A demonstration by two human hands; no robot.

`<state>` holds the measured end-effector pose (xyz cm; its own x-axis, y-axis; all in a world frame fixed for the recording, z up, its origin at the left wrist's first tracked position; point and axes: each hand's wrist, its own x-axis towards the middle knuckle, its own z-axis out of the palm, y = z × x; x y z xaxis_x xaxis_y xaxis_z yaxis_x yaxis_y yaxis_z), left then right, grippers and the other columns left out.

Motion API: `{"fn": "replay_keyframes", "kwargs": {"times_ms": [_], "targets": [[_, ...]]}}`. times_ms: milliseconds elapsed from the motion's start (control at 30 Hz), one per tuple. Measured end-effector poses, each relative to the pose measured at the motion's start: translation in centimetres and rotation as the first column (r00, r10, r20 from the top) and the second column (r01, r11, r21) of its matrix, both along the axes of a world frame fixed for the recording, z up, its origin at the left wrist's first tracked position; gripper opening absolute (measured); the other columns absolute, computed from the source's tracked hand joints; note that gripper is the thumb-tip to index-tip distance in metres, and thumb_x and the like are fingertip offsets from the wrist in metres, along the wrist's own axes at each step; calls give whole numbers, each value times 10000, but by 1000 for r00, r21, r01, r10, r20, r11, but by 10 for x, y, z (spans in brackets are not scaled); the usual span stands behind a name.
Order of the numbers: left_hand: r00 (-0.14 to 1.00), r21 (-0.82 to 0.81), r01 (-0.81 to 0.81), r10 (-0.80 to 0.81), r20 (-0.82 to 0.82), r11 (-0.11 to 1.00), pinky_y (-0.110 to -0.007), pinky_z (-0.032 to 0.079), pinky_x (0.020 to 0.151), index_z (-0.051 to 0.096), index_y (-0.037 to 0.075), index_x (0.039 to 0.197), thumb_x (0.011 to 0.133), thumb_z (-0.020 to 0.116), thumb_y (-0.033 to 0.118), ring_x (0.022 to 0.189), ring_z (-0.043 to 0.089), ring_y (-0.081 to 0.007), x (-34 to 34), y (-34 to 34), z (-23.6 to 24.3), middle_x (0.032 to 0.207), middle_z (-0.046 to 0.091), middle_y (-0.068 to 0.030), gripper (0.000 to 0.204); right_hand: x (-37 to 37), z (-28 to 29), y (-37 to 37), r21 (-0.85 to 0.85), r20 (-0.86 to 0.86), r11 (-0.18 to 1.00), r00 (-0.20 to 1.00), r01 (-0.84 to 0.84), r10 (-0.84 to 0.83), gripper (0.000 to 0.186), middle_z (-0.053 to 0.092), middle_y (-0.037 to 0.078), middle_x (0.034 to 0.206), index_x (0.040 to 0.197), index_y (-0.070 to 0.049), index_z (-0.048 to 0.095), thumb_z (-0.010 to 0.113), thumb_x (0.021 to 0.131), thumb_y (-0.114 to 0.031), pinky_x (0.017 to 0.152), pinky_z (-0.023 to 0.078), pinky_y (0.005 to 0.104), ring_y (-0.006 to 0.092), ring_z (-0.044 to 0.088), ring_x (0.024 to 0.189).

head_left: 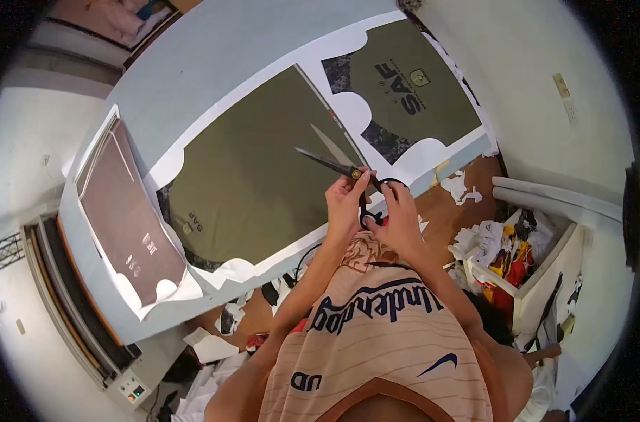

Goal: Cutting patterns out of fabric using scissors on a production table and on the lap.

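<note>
Scissors (356, 173) sit above the worktop (214, 49), blades parted over the large green panel (249, 148), held in 2 hands, apparently for steadiness: the left hand's (344, 205) grip pinches near the pivot, the right hand's (401, 219) grip curls around the handles. A camouflage-trimmed panel (443, 77) and brown panel (119, 204) flank it (presumably to keep each outline visible).

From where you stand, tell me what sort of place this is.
Probably a garment-cutting workshop: printed panels lie on a table, scissors stand open over them, and scraps lie on the floor.
</note>
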<state>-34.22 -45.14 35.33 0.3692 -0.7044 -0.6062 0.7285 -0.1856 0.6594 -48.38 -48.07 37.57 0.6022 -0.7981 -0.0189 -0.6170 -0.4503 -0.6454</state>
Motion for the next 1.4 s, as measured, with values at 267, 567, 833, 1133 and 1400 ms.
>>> {"fn": "replay_keyframes", "kwargs": {"times_ms": [267,567,833,1133,1400], "targets": [[992,-120,-120,123,18,985,-229,411,500,694,-40,1130,981,703,96,593,542,-76,21,36,-15,1071,754,-141,202,-20,-27,-19,614,276,780,891,126,-361,480,569,210,1369,1264,2,649,792,865,-223,881,563,360,296,652,1154],[962,-103,-86,110,251,991,-224,433,495,715,-57,1123,964,717,76,564,542,-65,27,41,26,1072,758,-145,208,-33,-217,-18,-190,-82,982,996,9,-25,577,408,274,1555,1382,-39,589,777,882,-258,1123,367,531,481,394,1415],[896,55,-94,61,439,994,-215,422,498,739,-42,1095,960,726,75,571,538,-39,34,48,44,782,694,-24,179,47,-18,-16,175,556,983,818,62,-150,196,674,90,964,1047,-4,706,768,861,-16,728,525,268,158,650,793],[854,38,-90,57,518,995,-241,481,569,730,-70,1073,926,662,-8,662,568,-48,25,46,31,758,675,-28,174,74,22,-6,184,549,982,832,-32,-76,147,682,104,978,994,23,720,764,855,3,692,554,284,180,683,785],[571,50,-56,-9,821,997,-244,525,659,726,-86,1102,933,672,10,790,613,-60,32,54,23,860,728,-52,202,82,21,12,387,488,921,836,49,-250,95,673,73,919,997,34,700,727,912,1,658,504,239,108,635,718]]}}
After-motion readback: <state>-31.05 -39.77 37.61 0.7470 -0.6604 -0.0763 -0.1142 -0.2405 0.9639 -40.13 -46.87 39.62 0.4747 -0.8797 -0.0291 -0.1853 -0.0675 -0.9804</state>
